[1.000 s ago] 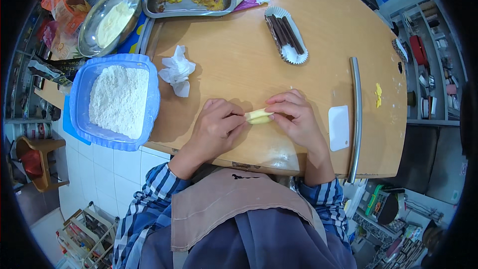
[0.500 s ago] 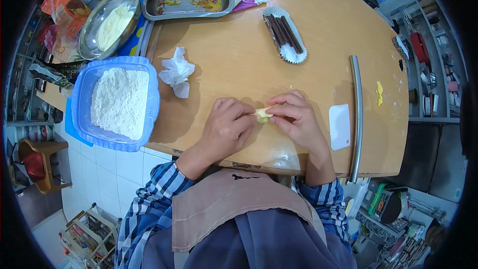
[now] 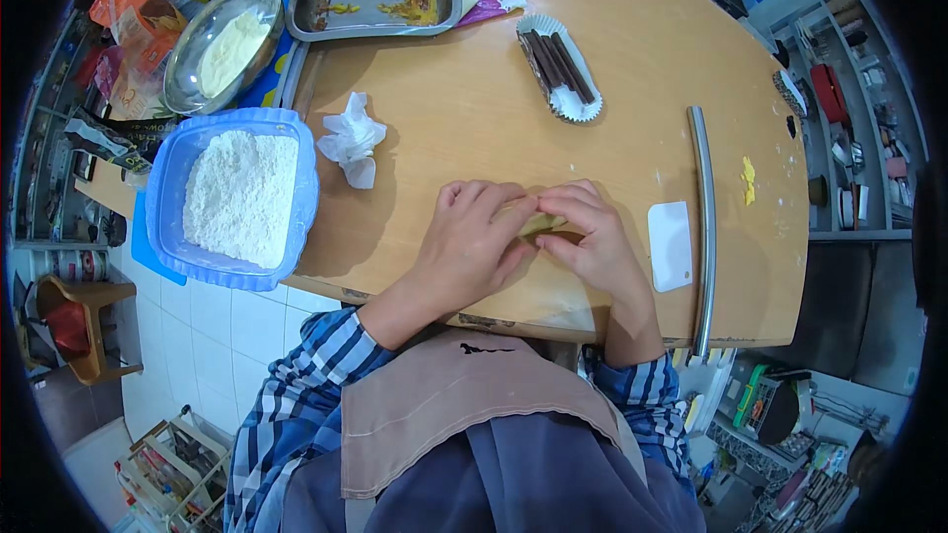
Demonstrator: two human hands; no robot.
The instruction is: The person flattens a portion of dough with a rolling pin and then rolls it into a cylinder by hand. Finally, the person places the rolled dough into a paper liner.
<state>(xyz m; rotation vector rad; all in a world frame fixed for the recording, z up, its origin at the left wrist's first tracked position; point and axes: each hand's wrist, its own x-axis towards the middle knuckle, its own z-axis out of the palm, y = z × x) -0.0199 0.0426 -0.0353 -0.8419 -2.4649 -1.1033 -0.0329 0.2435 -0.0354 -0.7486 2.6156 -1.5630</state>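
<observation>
Head view: both hands meet over a small yellow dough piece near the desk's front edge. Left hand and right hand arch palms down, fingers pinched on it. Squeezing too hard could tear or flatten the dough.

blue tub of white flour, blue-and-white plaid sleeves, tan apron, pale yellow dough.
</observation>
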